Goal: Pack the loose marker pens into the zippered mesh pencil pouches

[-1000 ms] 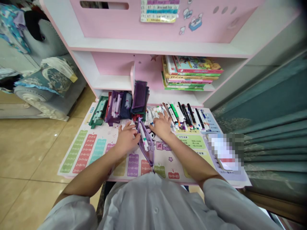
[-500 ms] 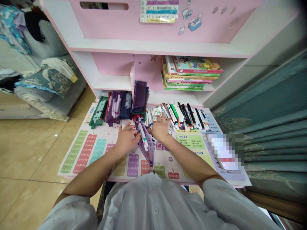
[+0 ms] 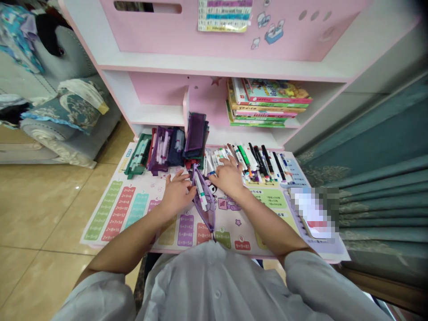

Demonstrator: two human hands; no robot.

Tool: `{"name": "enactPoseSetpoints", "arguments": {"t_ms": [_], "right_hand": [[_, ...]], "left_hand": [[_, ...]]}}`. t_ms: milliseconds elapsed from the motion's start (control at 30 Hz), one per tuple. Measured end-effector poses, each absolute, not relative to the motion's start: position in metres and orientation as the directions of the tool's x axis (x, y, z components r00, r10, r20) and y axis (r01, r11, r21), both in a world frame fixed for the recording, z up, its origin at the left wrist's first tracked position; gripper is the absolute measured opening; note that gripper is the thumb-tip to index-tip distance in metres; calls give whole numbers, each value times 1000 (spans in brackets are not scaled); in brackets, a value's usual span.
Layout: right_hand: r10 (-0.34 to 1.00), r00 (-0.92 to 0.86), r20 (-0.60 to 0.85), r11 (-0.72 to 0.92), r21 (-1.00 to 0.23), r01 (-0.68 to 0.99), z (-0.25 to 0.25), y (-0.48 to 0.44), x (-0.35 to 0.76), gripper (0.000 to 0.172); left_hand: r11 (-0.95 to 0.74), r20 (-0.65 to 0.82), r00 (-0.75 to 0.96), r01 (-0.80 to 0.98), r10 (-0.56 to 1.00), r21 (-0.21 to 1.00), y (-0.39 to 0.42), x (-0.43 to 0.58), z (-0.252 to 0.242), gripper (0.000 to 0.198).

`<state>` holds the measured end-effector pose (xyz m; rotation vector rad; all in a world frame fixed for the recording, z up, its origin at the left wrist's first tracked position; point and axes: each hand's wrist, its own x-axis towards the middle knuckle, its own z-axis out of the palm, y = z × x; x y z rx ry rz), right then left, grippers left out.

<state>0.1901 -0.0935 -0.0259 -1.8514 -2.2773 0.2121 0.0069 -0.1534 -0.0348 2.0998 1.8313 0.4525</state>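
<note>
A purple mesh pencil pouch [image 3: 207,213] lies unzipped on the desk in front of me, with white markers [image 3: 201,192] inside it. My left hand [image 3: 177,191] is at the pouch's left edge, its thumb and fingertips holding the rim. To the right, my right hand [image 3: 229,177] rests over a row of loose markers [image 3: 243,155], fingers apart and fingertips touching the white ones. Whether a marker is under its fingers is hidden.
Filled pencil pouches [image 3: 162,149] stand at the back left, beside a stack of dark mesh pouches [image 3: 195,133]. Books [image 3: 267,107] fill part of the shelf. A blurred phone [image 3: 310,214] lies at the right edge of the desk mat [image 3: 133,223].
My right hand has moved away from the pouch, slightly to the right, over the white markers. My left hand and the pouch have stayed in place.
</note>
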Motion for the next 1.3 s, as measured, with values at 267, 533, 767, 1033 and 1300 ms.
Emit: {"name": "enactPoseSetpoints", "arguments": {"t_ms": [267,533,767,1033,1300], "right_hand": [[923,-380,66,370,-424,827,20,-136,201,19],[860,-498,-109,454,-279,846,28,-153,198,16],[871,-469,-149,437,-206,876,9,-149,182,26],[862,-507,23,498,-221,838,-7,-154,174,25],[826,-553,114,564,-214,798,-15,-156,170,24]], "left_hand": [[-153,44,149,892,988,426,-154,6,-36,25],[-143,26,146,889,989,434,-154,7,-33,24],[-154,28,158,890,987,429,-154,7,-32,25],[-146,12,158,885,987,442,-154,7,-30,25],[-152,3,167,890,986,429,-154,7,-29,24]]}}
